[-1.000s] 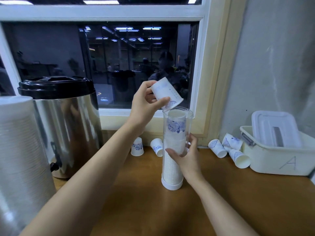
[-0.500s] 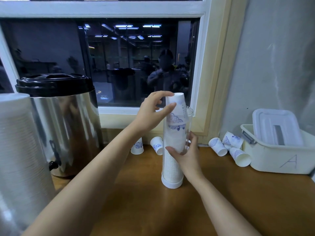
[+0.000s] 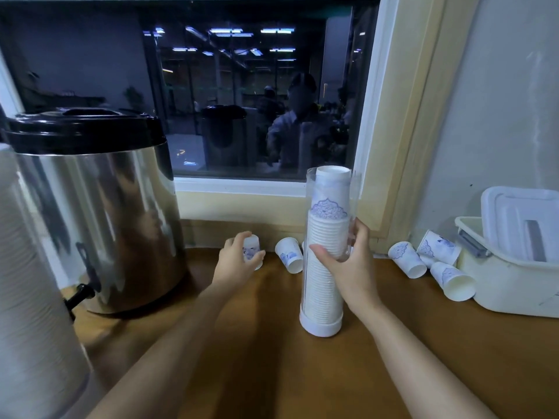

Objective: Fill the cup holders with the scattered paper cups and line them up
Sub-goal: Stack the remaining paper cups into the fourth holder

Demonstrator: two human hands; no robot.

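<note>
A clear tube cup holder [image 3: 321,309] stands upright on the wooden counter, stacked nearly to its rim with upside-down white paper cups; the top cup [image 3: 331,192] shows a blue pattern. My right hand [image 3: 348,261] grips the tube at mid height. My left hand [image 3: 237,261] curls around an upside-down paper cup [image 3: 252,246] standing near the wall. Another cup [image 3: 289,258] lies on its side just right of it. Three more cups [image 3: 406,259] [image 3: 440,244] [image 3: 453,282] lie tipped at the right, beside a white bin.
A steel drinks urn [image 3: 99,213] with a black lid and a spout stands at the left. A tall white stack [image 3: 27,297] fills the near-left edge. A white plastic bin [image 3: 514,285] with a lid inside sits at the right. A dark window is behind.
My left hand dropped the cup it held into the tube, then moved down and left to the cup by the wall. My right hand stayed on the tube.
</note>
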